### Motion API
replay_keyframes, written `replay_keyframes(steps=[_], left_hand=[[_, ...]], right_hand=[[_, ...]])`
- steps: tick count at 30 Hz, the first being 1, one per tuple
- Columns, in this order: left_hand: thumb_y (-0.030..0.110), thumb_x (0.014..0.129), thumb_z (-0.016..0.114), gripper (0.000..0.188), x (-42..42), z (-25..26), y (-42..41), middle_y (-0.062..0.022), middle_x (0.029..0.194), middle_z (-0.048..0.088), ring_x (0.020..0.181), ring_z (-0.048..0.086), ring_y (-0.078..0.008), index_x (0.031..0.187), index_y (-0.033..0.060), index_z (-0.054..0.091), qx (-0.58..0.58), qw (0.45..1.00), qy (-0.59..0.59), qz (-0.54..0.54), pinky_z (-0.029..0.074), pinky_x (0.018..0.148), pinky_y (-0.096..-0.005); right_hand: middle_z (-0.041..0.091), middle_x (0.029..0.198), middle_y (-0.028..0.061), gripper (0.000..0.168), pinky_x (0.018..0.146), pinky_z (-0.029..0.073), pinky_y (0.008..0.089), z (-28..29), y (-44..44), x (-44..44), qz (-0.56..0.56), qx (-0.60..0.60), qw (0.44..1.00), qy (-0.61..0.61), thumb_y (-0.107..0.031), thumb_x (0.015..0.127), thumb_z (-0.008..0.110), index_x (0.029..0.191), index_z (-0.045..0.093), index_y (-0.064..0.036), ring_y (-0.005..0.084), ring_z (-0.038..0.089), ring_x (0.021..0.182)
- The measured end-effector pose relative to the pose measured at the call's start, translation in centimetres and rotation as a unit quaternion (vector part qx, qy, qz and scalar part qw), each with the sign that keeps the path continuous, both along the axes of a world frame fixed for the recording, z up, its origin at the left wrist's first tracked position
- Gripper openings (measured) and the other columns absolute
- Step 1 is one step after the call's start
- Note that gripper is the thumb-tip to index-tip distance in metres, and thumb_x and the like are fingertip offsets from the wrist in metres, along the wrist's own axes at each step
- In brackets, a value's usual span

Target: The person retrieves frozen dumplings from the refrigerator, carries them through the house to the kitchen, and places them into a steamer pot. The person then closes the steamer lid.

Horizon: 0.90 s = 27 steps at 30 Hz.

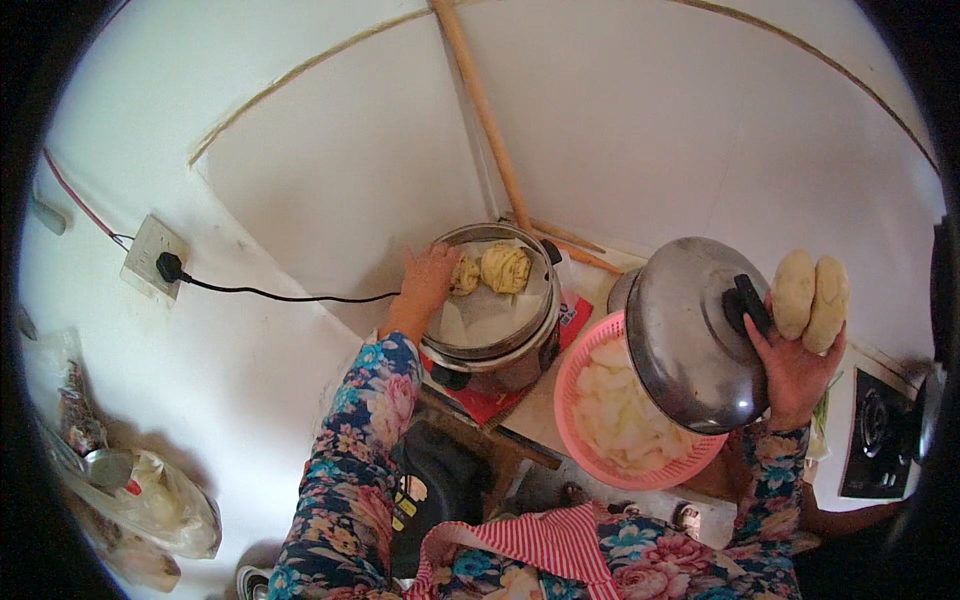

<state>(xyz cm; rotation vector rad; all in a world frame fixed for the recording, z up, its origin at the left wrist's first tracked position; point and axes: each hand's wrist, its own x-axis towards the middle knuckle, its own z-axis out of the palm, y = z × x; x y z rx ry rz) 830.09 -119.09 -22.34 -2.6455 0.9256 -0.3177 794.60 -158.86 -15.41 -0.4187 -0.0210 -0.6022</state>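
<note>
My left hand [429,281] reaches over the rim of a round electric steamer pot [517,367], its fingers on a yellowish twisted bun [466,274] that they partly cover. A second twisted bun [505,268] with dark flecks sits beside it on a pale liner [480,319]. In my right hand [799,375] are two things at once: the black handle of a domed metal lid [690,330], and two smooth oblong buns [811,300] lying side by side. The lid is tilted and partly overhangs a pink plastic basket [581,450] of pale sliced vegetable [622,412].
A black cord runs from the pot to a wall socket [154,259]. A wooden pole [484,112] leans in the corner behind. Plastic bags [161,510] hang at left. At right is a black gas hob [874,435]. Red packaging [487,405] lies under the pot.
</note>
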Motion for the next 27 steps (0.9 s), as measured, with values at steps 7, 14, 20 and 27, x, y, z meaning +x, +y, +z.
replay_keyframes(steps=[7, 14, 20, 27], left_hand=[[0.023, 0.082, 0.067, 0.047, -2.6, 2.0, -0.7, -0.0106, 0.128, 0.055, 0.118, 0.052, -0.0296, 0.125, 0.0112, 0.055, -0.229, 0.964, 0.132, 0.039, 0.04, 0.1, -0.0482], [0.03, 0.094, 0.058, 0.043, -12.9, 7.7, -4.5, -0.0107, 0.119, 0.061, 0.109, 0.058, -0.0212, 0.126, 0.0024, 0.054, -0.594, 0.529, 0.597, 0.107, 0.046, 0.092, -0.0345], [0.023, 0.084, 0.07, 0.04, -17.8, 11.8, -2.5, -0.0092, 0.122, 0.057, 0.113, 0.054, -0.021, 0.119, 0.0057, 0.059, -0.641, 0.693, 0.324, 0.056, 0.044, 0.094, -0.033], [0.014, 0.076, 0.071, 0.045, -23.0, 15.9, 0.1, -0.013, 0.126, 0.054, 0.12, 0.048, -0.031, 0.119, 0.0075, 0.059, -0.341, 0.902, 0.113, -0.239, 0.035, 0.104, -0.0462]], right_hand=[[0.033, 0.149, 0.0136, 0.062, 0.108, 0.014, 0.0693, 1.5, 2.5, 1.0, 0.146, -0.077, 0.977, -0.134, -0.053, 0.092, 0.04, 0.145, 0.035, -0.02, 0.0399, 0.029, 0.136], [0.03, 0.151, 0.0103, 0.064, 0.105, 0.018, 0.0709, 4.4, 6.5, 3.3, 0.218, 0.047, 0.974, -0.03, -0.053, 0.091, 0.038, 0.145, 0.033, -0.019, 0.0375, 0.027, 0.138], [0.026, 0.152, 0.0094, 0.066, 0.105, 0.019, 0.0709, 5.9, 10.3, 5.3, 0.327, -0.016, 0.943, -0.053, -0.051, 0.09, 0.039, 0.146, 0.029, -0.018, 0.0356, 0.024, 0.14], [0.034, 0.148, 0.0117, 0.075, 0.105, 0.034, 0.0585, 5.9, 15.5, 6.8, 0.468, -0.078, 0.877, -0.069, -0.047, 0.087, 0.056, 0.146, 0.026, -0.013, 0.0329, 0.037, 0.134]])
